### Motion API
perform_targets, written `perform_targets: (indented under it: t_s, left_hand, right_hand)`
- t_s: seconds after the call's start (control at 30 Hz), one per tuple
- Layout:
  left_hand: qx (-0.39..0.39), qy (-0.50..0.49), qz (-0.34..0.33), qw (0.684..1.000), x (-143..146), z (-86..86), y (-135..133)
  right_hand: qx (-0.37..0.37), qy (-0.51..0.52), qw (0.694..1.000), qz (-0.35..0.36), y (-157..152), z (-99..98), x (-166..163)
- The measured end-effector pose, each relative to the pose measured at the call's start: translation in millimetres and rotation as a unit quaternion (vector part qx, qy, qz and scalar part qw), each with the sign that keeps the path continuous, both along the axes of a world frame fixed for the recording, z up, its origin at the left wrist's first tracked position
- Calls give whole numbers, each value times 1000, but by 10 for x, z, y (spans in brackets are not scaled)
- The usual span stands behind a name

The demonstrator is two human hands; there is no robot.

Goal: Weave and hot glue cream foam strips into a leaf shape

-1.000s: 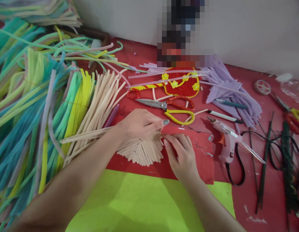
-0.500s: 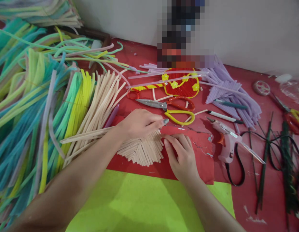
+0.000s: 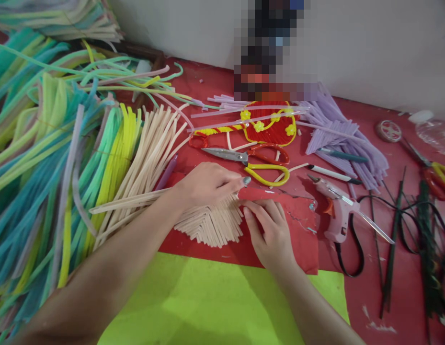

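A fan-shaped piece of cream pipe cleaners [image 3: 211,227], laid side by side in a V pattern, rests on a red sheet [image 3: 301,249]. My left hand [image 3: 211,184] reaches across its upper part, fingers bent and mostly hidden, thumb stretched along the top edge. On the right side, my right hand [image 3: 268,230] has curled fingers, with thumb and forefinger tips closed at the piece's right edge. Longer cream strands [image 3: 125,203] run out to the left under my left wrist. Just beyond my left hand lie open scissors [image 3: 240,155] with one red and one yellow handle.
Bundles of coloured pipe cleaners [image 3: 39,158] fill the left; lilac ones [image 3: 337,134] lie at the back right. A glue gun [image 3: 339,211] with a black cord stands right of my hands. A red-and-yellow fan-shaped craft [image 3: 268,122] lies behind. Yellow-green sheet [image 3: 208,302] in front.
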State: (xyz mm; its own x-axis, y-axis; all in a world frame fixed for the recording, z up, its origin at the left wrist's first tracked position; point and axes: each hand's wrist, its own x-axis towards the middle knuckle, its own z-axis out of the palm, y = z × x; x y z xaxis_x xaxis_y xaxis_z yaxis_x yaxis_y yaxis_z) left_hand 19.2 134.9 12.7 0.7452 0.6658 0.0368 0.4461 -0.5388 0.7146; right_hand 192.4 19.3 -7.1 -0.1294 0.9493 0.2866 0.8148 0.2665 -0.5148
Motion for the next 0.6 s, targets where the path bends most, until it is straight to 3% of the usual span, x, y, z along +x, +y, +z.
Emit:
perform_targets:
  t_s: [0.6]
  left_hand:
    - [-24,-27,0,999,3,-19,9]
  right_hand:
    - [2,-46,999,-6,-12,13,-4]
